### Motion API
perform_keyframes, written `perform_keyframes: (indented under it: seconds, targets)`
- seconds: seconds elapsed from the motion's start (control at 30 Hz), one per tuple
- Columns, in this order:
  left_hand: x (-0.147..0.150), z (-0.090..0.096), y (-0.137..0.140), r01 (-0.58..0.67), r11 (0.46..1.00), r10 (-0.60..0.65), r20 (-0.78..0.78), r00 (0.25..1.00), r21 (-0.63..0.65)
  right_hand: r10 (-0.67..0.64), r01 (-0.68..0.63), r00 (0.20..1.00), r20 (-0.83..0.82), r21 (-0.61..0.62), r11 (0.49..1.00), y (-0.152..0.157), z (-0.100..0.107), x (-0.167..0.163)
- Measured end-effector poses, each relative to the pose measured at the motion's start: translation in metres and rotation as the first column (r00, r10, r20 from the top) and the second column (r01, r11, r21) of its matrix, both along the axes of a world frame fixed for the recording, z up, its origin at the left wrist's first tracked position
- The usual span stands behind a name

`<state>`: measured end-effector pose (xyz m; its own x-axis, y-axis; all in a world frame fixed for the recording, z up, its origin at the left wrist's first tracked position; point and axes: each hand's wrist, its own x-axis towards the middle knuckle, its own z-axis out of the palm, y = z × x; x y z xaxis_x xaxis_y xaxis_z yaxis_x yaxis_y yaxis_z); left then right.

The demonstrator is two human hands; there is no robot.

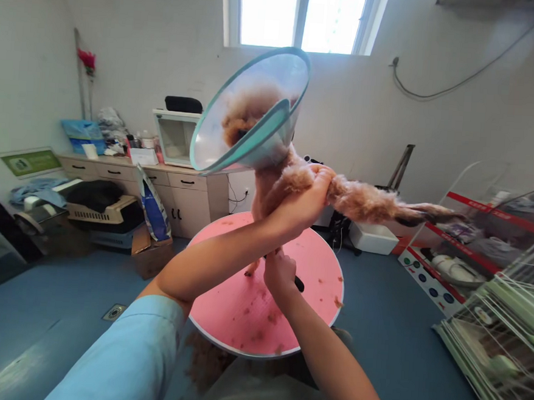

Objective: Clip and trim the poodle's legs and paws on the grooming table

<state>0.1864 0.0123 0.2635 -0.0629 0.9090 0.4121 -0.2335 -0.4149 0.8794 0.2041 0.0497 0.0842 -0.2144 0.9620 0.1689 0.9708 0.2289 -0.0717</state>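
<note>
A curly tan dog (267, 194) with a see-through, teal-rimmed cone (247, 150) round its head is on a round pink table (215, 288). One of its paws rests on the tabletop. My left arm reaches across, and my left hand (318, 182) is closed round a fluffy leg (367, 201) stretched out to the right, its dark end blurred. Below that forearm, my right hand (280, 274) grips a tool with a black handle (298, 284); its working end is hidden behind my left arm. Tufts of cut fur lie over the table.
More fur (207, 360) is on the blue floor under the near edge. Along the back wall stands a cabinet (189, 197), with a cardboard box (151, 253) before it. Pet carriers (104, 213) are at left, a white wire cage (499, 338) and red-edged shelf (444, 279) at right.
</note>
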Motion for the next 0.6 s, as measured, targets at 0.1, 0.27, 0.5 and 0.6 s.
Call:
perform_keyframes:
  seconds: [0.1, 0.27, 0.5, 0.6]
  targets:
    - [0.000, -0.001, 0.000, 0.025, 0.996, -0.022, -0.042, 0.999, 0.081, -0.002, 0.002, 1.000, 0.012, 0.013, 1.000, 0.001, 0.004, -0.001]
    - [0.000, -0.001, 0.000, 0.043, 0.997, -0.041, -0.028, 0.999, 0.072, 0.014, -0.015, 0.999, 0.029, 0.019, 1.000, 0.002, 0.011, -0.001]
    - [0.001, -0.001, 0.001, -0.009, 0.989, 0.028, -0.127, 0.991, 0.147, 0.042, -0.042, 0.999, 0.007, 0.063, 0.997, 0.002, 0.015, -0.012]
    - [0.000, -0.002, 0.001, -0.016, 0.982, 0.054, -0.192, 0.980, 0.190, 0.024, -0.022, 0.999, -0.030, 0.065, 0.998, 0.001, 0.014, -0.018]
